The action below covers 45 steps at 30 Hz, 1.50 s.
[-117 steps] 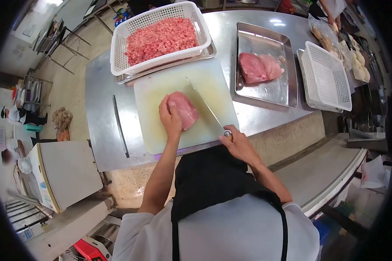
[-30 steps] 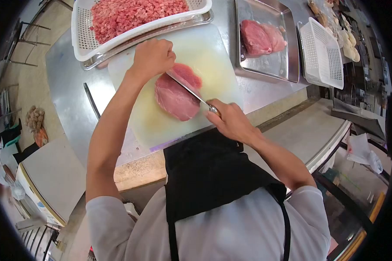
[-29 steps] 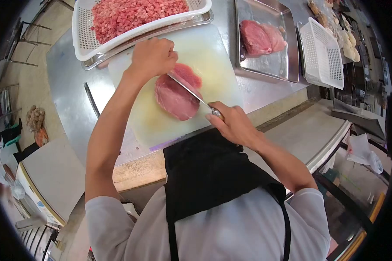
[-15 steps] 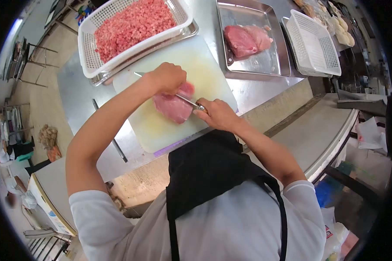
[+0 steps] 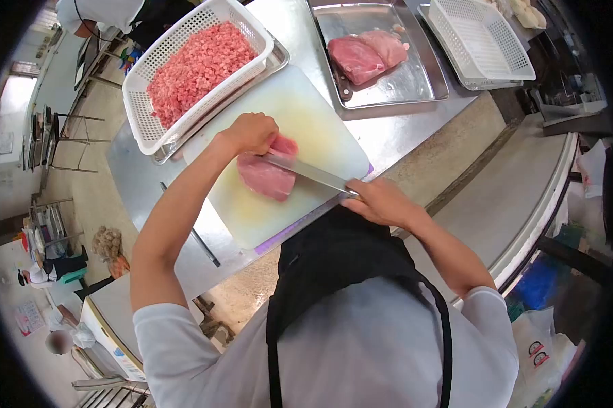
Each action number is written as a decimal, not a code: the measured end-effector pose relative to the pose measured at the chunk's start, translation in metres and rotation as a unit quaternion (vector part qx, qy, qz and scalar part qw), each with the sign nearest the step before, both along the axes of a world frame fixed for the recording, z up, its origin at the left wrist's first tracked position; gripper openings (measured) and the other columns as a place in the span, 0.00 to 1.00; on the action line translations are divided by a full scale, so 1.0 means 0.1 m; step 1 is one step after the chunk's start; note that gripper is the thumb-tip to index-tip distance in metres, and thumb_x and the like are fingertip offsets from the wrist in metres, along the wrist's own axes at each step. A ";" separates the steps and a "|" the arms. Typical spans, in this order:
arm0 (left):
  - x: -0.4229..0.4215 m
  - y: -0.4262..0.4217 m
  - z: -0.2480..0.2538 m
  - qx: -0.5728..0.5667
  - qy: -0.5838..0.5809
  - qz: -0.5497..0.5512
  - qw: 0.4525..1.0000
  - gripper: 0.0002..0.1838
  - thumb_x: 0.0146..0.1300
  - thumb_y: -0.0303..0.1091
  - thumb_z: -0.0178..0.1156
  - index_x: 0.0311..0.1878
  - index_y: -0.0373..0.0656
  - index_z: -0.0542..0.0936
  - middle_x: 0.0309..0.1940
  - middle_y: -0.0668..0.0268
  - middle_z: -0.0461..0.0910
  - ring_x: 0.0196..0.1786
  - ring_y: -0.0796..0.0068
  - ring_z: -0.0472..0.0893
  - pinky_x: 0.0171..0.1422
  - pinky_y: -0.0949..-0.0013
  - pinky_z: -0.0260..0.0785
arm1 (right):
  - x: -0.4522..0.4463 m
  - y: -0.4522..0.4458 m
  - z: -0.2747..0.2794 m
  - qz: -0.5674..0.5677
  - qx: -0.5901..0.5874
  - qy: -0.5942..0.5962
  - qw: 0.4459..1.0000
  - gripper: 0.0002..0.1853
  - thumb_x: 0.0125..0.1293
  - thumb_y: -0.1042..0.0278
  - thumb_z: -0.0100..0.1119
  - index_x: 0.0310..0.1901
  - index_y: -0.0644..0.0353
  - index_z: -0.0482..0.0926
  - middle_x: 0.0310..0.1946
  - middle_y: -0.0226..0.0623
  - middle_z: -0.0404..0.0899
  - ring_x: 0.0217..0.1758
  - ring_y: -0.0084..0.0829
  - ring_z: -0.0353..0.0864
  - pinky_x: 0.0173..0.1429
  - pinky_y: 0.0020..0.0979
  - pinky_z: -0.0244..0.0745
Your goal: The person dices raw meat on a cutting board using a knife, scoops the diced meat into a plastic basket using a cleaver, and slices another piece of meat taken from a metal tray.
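The right hand [image 5: 381, 202] grips the knife [image 5: 313, 174], blade against the meat [image 5: 267, 179], inside the cutting board's [image 5: 323, 126] edges. The left hand [image 5: 252, 132] curls at the meat's far side, fingertips hidden; board surface extends rightward.

centre, pink meat [image 5: 269, 178] on a whitish cutting board [image 5: 313, 129] with yellow staining and a purple edge; upper left, white perforated basket [image 5: 142, 112] with mottled red-and-pink diced meat [image 5: 201, 71]; lower centre, black apron [image 5: 340, 248] over a pale grey shirt [image 5: 374, 347]
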<state>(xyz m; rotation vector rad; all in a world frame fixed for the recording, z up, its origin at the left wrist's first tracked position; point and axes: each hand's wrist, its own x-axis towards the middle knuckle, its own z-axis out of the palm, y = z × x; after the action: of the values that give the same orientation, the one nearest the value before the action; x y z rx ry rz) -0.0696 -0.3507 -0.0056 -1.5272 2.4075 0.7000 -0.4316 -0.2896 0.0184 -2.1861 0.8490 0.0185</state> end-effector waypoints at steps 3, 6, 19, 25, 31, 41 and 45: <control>0.07 0.01 -0.13 -0.014 0.047 0.047 0.998 0.06 0.48 0.26 0.66 0.31 0.45 0.86 0.29 0.57 0.86 0.39 0.53 0.86 0.43 0.53 0.77 | -0.47 0.01 0.17 -0.029 0.087 0.006 0.996 0.19 0.74 0.52 0.62 0.52 0.61 0.79 0.32 0.55 0.84 0.36 0.58 0.84 0.43 0.53 0.77; 0.25 -0.17 -0.08 0.009 0.208 0.134 0.969 0.11 0.53 0.27 0.68 0.42 0.41 0.86 0.30 0.59 0.86 0.37 0.63 0.86 0.43 0.60 0.77 | -0.56 0.03 0.49 -0.073 0.203 0.055 0.975 0.20 0.74 0.52 0.63 0.54 0.61 0.80 0.33 0.56 0.84 0.36 0.58 0.84 0.43 0.51 0.77; -0.15 0.47 0.98 -0.134 0.155 0.236 0.950 0.17 0.75 0.44 0.55 0.38 0.39 0.82 0.28 0.47 0.80 0.34 0.44 0.81 0.42 0.51 0.72 | 0.25 0.23 0.80 -0.071 0.150 0.018 0.986 0.22 0.75 0.56 0.63 0.59 0.66 0.80 0.29 0.58 0.83 0.34 0.60 0.84 0.43 0.49 0.78; -0.20 0.56 0.76 -0.078 0.113 0.274 0.952 0.22 0.75 0.46 0.48 0.36 0.42 0.85 0.33 0.48 0.86 0.40 0.40 0.84 0.49 0.41 0.73 | 0.40 0.15 0.94 -0.038 0.104 0.055 0.992 0.20 0.76 0.57 0.61 0.58 0.66 0.80 0.27 0.59 0.83 0.34 0.61 0.85 0.44 0.53 0.79; -0.08 0.52 0.50 -0.084 0.120 0.294 0.945 0.18 0.66 0.41 0.53 0.32 0.41 0.88 0.29 0.47 0.86 0.36 0.42 0.86 0.47 0.45 0.77 | 0.65 0.07 1.10 -0.003 0.083 0.108 0.991 0.17 0.76 0.58 0.61 0.54 0.65 0.78 0.24 0.58 0.82 0.32 0.63 0.84 0.40 0.57 0.79; 0.23 0.42 0.28 -0.098 0.089 0.316 0.940 0.13 0.59 0.38 0.59 0.34 0.41 0.88 0.29 0.47 0.86 0.35 0.43 0.86 0.46 0.45 0.78 | 0.97 0.10 0.57 -0.008 0.061 0.070 0.996 0.14 0.74 0.61 0.62 0.50 0.63 0.75 0.21 0.53 0.81 0.27 0.60 0.83 0.34 0.55 0.78; 0.33 0.32 0.21 -0.133 0.068 0.320 0.936 0.12 0.57 0.39 0.60 0.33 0.41 0.87 0.29 0.48 0.86 0.35 0.43 0.86 0.44 0.46 0.78 | 1.02 0.03 0.27 -0.010 0.035 0.043 0.998 0.14 0.74 0.60 0.61 0.50 0.63 0.75 0.22 0.53 0.82 0.28 0.60 0.84 0.35 0.56 0.78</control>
<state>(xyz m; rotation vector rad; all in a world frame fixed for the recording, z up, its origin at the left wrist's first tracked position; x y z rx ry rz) -0.0371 -0.3182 0.0151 -2.5016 2.1424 0.6121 -0.3300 -0.2862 0.0457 -2.1237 0.9051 0.1313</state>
